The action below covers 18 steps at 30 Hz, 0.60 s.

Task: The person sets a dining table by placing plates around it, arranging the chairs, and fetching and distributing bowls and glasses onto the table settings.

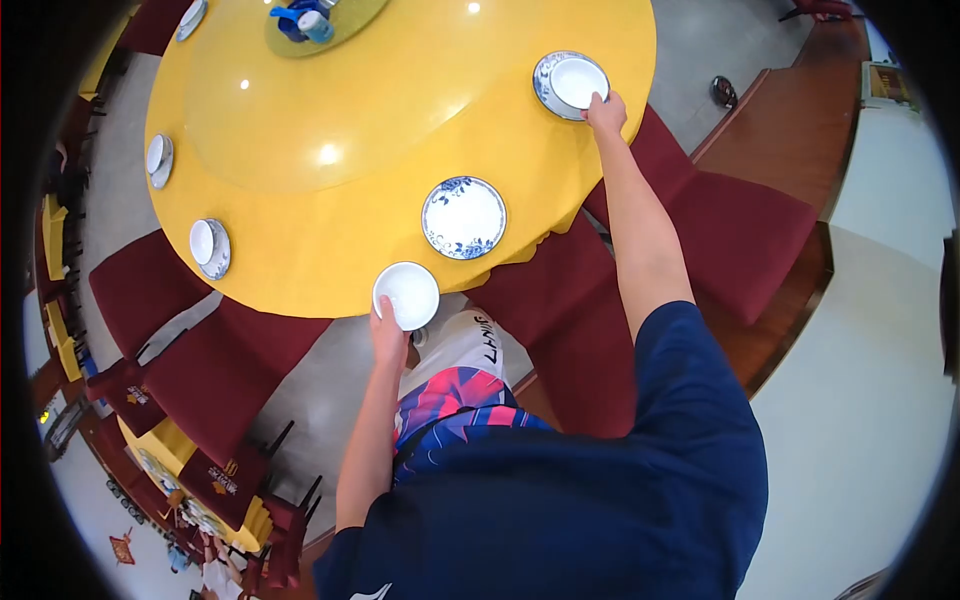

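My left hand [388,335] grips the rim of a white bowl [409,295], held just off the edge of the round table with its yellow cloth [330,240]. Stretched out to the right, my right hand [606,113] pinches the rim of another white bowl [578,82]. That bowl is over a blue-patterned plate [543,88] near the table edge; whether it rests on the plate I cannot tell. Between my hands lies a white plate with blue flowers [464,218], with nothing on it.
Bowls with plates stand along the left edge, one [202,241] nearest me. Blue items and a small container [316,27] sit on the central turntable. Dark red chairs [240,370] surround the table. More chairs and yellow-covered tables are at the lower left.
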Available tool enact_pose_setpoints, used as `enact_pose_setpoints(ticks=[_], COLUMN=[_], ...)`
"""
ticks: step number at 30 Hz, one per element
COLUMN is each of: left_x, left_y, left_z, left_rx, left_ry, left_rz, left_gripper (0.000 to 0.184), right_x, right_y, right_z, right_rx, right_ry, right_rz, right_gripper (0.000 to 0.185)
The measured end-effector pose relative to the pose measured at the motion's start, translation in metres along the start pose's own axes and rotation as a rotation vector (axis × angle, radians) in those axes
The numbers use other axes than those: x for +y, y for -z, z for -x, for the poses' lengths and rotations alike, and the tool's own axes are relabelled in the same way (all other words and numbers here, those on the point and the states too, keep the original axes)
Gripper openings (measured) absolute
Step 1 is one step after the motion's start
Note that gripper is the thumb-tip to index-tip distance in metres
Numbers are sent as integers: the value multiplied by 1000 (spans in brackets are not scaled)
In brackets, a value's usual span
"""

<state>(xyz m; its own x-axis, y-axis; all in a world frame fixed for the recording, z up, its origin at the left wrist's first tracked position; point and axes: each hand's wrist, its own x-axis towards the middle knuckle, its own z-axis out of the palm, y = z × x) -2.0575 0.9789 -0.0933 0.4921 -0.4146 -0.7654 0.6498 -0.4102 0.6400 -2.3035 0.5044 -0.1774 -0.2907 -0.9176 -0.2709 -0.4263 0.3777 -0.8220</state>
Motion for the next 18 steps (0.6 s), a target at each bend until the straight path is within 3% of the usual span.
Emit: enact_pose_setpoints(ticks=[10, 18], left_x=[-28, 2], left_y=[-44, -94], left_z=[-47, -69], left_rx=[-23, 15], left_ry=[-208, -557], left_rz=[-361, -698], left_gripper=[46, 40], right_x=[-7, -5], right_y=[-19, 49], right_z=[1, 66], right_rx=[-208, -223], right_ry=[47, -42], right_rz=[-102, -194], right_gripper=[37, 54])
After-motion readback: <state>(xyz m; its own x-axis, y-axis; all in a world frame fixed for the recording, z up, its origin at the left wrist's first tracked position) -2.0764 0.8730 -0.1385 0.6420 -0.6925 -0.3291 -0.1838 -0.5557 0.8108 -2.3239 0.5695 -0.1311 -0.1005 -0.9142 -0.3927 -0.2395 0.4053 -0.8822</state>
